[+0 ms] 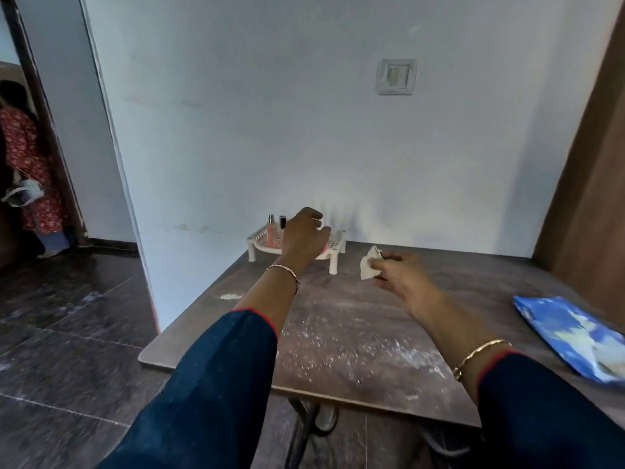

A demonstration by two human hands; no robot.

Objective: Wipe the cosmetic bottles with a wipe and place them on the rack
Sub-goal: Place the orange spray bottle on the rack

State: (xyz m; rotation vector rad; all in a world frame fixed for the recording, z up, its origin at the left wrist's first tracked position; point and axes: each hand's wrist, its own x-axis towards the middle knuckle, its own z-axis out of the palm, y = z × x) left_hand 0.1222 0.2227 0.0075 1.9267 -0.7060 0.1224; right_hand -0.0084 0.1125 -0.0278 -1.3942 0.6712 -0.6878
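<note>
Head view: left hand (304, 235) is out over the white rack (257, 237) at the far edge of the table (338, 336), against the wall. Its fingers are curled, with something white showing at the tips; can't tell if they grip it. Two bottles stand upright in the rack just left of that hand: a pink bottle (271, 232) with a silver cap and a dark-capped bottle (282, 222). Right hand (396, 269) is low over the table just right of the rack, fingers pinching a crumpled white wipe (369, 266). White powder (341, 346) is scattered on the table's near half. Blue packet (568, 336) lies at the right edge. A person (25, 164) stands in the doorway on the far left.
</note>
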